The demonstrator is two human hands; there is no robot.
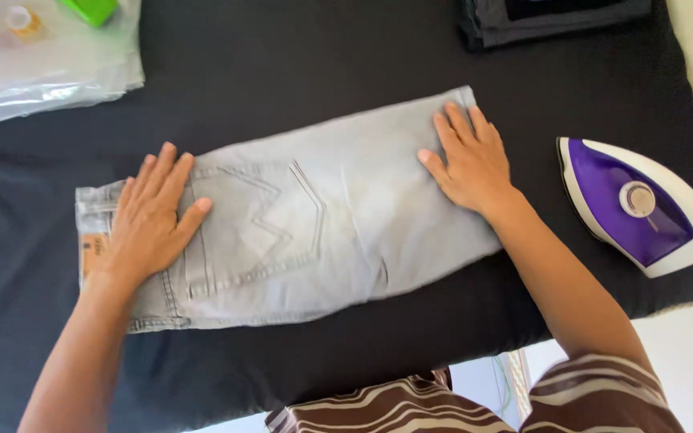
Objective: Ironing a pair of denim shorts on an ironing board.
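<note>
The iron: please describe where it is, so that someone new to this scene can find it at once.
Start at the black cloth that covers the work surface, with the folded grey jeans in its middle. Go to the right, past the right hand pressing the jeans. The iron lies there, the only purple and white thing, with a round dial.

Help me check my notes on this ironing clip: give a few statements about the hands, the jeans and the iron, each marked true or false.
1. Both hands lie flat on the folded grey jeans. True.
2. The right hand grips the iron. False: the iron lies apart on the black cloth, untouched.
3. The left hand rests near the waistband end. True.
4. The iron is red. False: it is purple and white.
5. A dark folded garment lies at the far edge. True.
</note>
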